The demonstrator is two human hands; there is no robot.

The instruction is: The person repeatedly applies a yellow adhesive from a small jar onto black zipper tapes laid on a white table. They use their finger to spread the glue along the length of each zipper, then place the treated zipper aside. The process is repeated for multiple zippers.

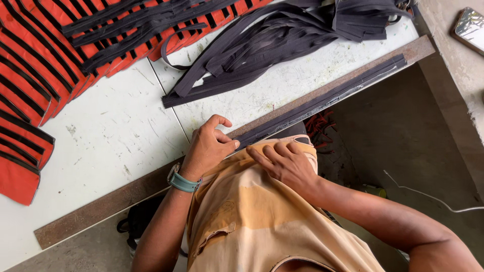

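A long dark zipper strip [322, 98] lies along the front edge of the white worktable [116, 131]. My left hand [209, 146], with a teal watch on its wrist, pinches the near end of that strip at the table edge. My right hand [285, 163] rests flat on my orange shirt [257, 211] just below the strip's end, fingers spread, holding nothing.
A heap of loose dark straps [272, 35] covers the table's far middle. Orange fabric pieces with black stripes [35, 75] are stacked at the left and back. A phone [469, 27] lies on a ledge at top right. A white cable [428, 194] runs over the floor.
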